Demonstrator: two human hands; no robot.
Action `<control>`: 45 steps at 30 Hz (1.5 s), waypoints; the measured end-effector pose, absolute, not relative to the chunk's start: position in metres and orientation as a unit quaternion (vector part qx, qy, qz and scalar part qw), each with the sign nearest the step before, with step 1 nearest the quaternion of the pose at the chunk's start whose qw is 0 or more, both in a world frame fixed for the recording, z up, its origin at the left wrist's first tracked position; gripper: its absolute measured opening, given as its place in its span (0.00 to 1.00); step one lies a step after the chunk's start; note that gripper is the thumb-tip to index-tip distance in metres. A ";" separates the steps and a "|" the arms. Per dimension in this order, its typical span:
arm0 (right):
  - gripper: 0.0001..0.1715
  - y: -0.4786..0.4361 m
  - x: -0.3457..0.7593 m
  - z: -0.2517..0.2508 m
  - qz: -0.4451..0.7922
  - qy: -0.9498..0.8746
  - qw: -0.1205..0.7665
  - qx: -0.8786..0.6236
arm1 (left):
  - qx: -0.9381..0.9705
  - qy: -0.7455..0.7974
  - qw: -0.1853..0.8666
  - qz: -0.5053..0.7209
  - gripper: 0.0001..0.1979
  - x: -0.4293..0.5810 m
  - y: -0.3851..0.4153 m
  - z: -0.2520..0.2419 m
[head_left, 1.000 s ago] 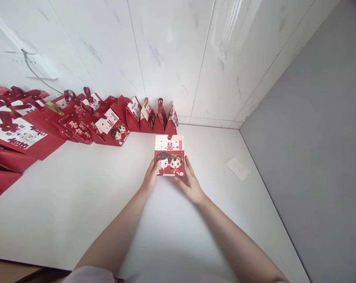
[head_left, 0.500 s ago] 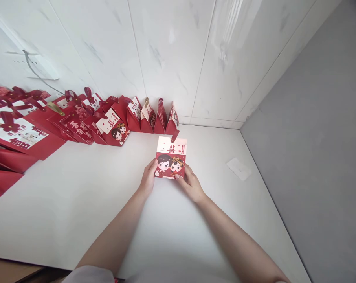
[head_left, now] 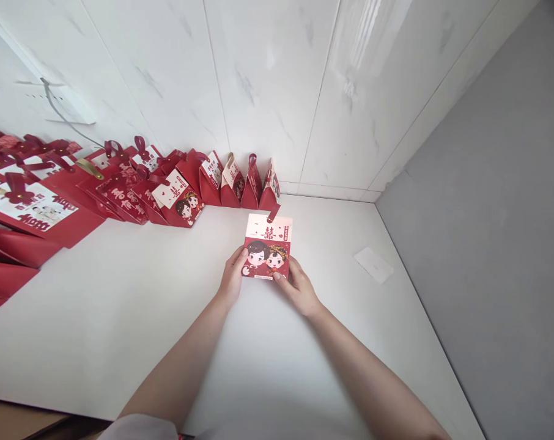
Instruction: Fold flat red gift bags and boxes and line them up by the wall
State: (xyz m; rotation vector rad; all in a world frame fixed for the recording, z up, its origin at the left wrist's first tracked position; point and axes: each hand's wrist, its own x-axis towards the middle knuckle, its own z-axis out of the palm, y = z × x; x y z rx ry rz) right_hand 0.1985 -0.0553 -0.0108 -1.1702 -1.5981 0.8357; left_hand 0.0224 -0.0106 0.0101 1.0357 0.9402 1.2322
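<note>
Between my two hands is a red and white gift box point(head_left: 266, 247), printed with two cartoon figures and topped by a dark red ribbon loop point(head_left: 273, 212). My left hand point(head_left: 232, 275) grips its left side, with the thumb along the edge. On the lower right, my right hand point(head_left: 299, 287) holds the box, its thumb on the printed front and the other fingers partly hidden behind. The box faces me above the white table point(head_left: 268, 366).
Several red gift boxes point(head_left: 176, 198) with ribbon handles line the back and left of the table. A white slip of paper point(head_left: 373, 264) lies at right. Behind rises a marbled wall point(head_left: 268, 91) with a grey cable point(head_left: 66, 119); a grey panel point(head_left: 497, 244) borders the right edge.
The whole view has shifted very slightly. Both hands keep the same hold on the gift box, which shows no clear movement of its own.
</note>
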 end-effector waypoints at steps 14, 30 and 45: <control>0.31 -0.057 0.198 -0.025 0.434 -0.558 0.535 -0.463 | 0.418 0.348 0.685 0.484 0.35 0.017 -0.013 -0.002; 0.27 -0.056 0.199 -0.021 0.518 -0.467 0.537 -0.474 | 0.528 0.410 0.581 0.464 0.33 0.019 -0.020 0.006; 0.29 -0.057 0.200 -0.018 0.528 -0.489 0.526 -0.454 | 0.500 0.453 0.512 0.532 0.28 0.023 -0.021 0.003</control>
